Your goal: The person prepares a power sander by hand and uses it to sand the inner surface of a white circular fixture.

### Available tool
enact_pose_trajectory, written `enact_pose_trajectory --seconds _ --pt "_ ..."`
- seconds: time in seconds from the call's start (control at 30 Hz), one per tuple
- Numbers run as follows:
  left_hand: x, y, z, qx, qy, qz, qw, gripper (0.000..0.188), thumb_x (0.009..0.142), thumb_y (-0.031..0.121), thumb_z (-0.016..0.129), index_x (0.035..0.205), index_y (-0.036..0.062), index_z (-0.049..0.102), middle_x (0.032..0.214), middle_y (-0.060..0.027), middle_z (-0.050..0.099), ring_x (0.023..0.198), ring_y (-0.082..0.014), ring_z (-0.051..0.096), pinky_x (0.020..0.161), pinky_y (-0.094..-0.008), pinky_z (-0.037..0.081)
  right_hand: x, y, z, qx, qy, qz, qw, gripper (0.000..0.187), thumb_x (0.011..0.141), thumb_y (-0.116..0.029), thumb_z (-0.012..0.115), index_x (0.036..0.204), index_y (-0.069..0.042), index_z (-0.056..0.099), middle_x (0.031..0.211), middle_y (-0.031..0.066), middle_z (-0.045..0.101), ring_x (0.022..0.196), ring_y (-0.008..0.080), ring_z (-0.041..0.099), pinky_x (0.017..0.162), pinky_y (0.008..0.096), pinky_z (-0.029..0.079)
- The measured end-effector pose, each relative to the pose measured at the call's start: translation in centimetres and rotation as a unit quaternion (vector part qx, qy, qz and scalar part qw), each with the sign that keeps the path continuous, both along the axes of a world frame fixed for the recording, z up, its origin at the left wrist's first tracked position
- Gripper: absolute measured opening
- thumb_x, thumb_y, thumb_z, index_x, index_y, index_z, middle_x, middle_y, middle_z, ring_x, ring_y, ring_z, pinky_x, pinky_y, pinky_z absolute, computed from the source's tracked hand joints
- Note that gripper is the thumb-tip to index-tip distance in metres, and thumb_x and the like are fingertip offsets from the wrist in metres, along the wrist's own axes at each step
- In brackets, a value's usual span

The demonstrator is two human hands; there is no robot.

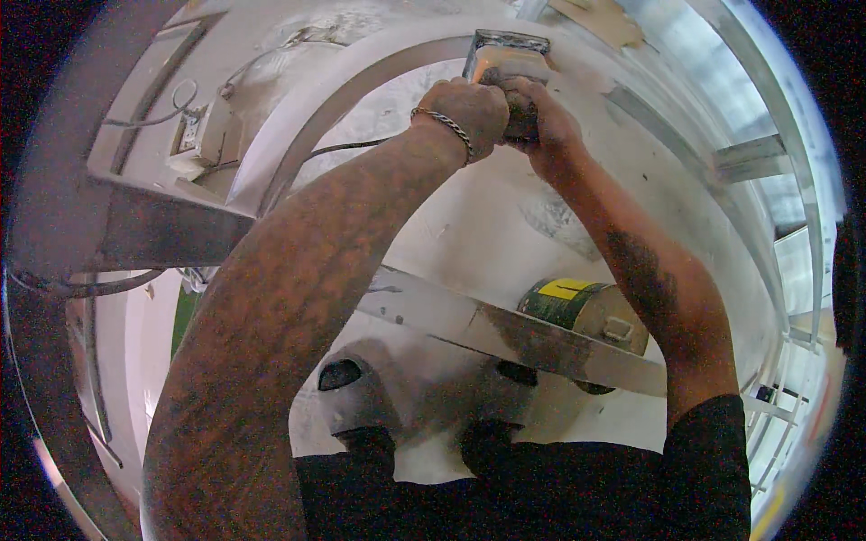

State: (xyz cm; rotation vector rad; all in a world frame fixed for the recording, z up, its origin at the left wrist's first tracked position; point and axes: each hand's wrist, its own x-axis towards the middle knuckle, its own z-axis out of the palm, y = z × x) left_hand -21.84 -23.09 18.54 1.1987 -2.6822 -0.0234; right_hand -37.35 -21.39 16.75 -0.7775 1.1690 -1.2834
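Observation:
An orange and black power sander (510, 65) lies with its dark pad on the far part of a white curved panel (311, 108). My left hand (469, 106), with a chain bracelet at its wrist, is closed on the sander's left side. From the right, my right hand (552, 122) wraps round its dark rear body. Both arms reach far forward, and the hands nearly touch. A black cord (347, 146) runs left behind my left forearm. The sander's underside is hidden.
Below my hands, a pale beam (433, 302) crosses in front of my shoes (361, 397). A round can with a yellow label (568, 302) stands behind it. A white socket box (194, 135) with a cable is at the left, near a dark beam (171, 225). Metal framing (753, 158) lines the right.

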Motion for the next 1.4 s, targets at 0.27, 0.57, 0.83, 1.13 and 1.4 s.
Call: enact_pose_trajectory --seconds 0.27,0.57,0.83,1.13,1.4 --pt "0.9 1.0 1.2 0.044 -0.065 0.042 0.996 0.022 0.082 0.018 0.068 0.098 0.0032 0.068 0.096 -0.0142 0.070 0.092 -0.0303 0.068 0.080 -0.0406 0.055 1.5 0.6 0.4 0.013 0.006 -0.002 1.000 0.040 0.085 -0.036 0.064 0.108 -0.003 0.063 0.091 0.0115 0.068 0.073 0.0244 0.069 0.061 0.0365 0.058" --pt "0.9 1.0 0.5 0.024 -0.045 0.036 0.998 0.021 0.081 0.019 0.069 0.095 0.0048 0.069 0.093 -0.0119 0.071 0.091 -0.0303 0.069 0.079 -0.0402 0.055 1.7 0.5 0.6 0.035 0.031 0.025 0.999 0.041 0.084 -0.037 0.064 0.108 -0.004 0.063 0.092 0.0104 0.069 0.073 0.0236 0.069 0.062 0.0349 0.058" --pt "-2.3 -0.6 -1.2 -0.011 0.008 -0.026 1.000 0.022 0.075 0.017 0.067 0.093 0.0049 0.061 0.091 -0.0157 0.068 0.085 -0.0332 0.068 0.075 -0.0440 0.056 -1.5 0.9 -0.2 0.023 -0.005 -0.018 1.000 0.039 0.091 -0.034 0.054 0.116 -0.004 0.062 0.101 0.0104 0.068 0.086 0.0244 0.069 0.074 0.0362 0.059" --pt "-3.3 -0.8 -0.1 -0.031 -0.007 -0.020 0.999 0.019 0.081 0.014 0.061 0.097 0.0055 0.065 0.096 -0.0140 0.069 0.092 -0.0303 0.067 0.079 -0.0419 0.054 -2.2 0.6 -0.3 -0.005 -0.055 -0.059 0.997 0.037 0.091 -0.035 0.056 0.115 -0.007 0.062 0.101 0.0101 0.068 0.087 0.0241 0.069 0.072 0.0390 0.060" --pt "-2.6 -0.9 -1.2 -0.034 -0.009 -0.023 0.999 0.022 0.076 0.016 0.066 0.095 0.0066 0.062 0.091 -0.0143 0.068 0.086 -0.0319 0.067 0.074 -0.0440 0.055 -2.8 0.1 -1.3 0.002 0.000 0.015 1.000 0.043 0.091 -0.041 0.055 0.115 -0.006 0.062 0.100 0.0086 0.068 0.079 0.0229 0.069 0.068 0.0357 0.059"
